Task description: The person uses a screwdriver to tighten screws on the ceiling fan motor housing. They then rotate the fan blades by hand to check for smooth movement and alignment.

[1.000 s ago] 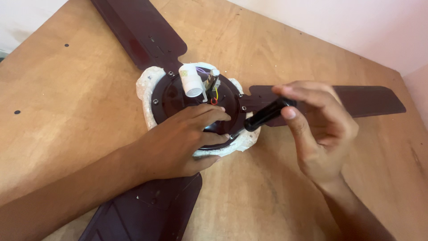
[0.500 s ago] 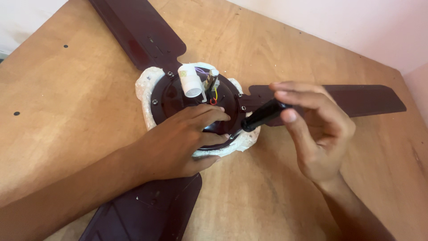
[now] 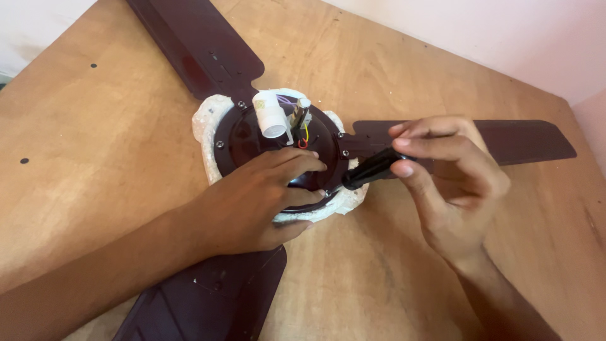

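Little has shifted over the last second; the left hand (image 3: 252, 205) still presses flat on the ceiling fan motor housing (image 3: 278, 148) at frame centre on the worktop (image 3: 82, 145); the right hand (image 3: 451, 183) stays clamped on the black screwdriver (image 3: 372, 168), its tip at the housing's rim; the screw work seems ongoing.

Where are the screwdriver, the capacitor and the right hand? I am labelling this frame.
screwdriver (image 3: 372, 169), head view, on its black handle.
capacitor (image 3: 270, 115), head view, on its white body.
right hand (image 3: 451, 183), head view, on its middle.
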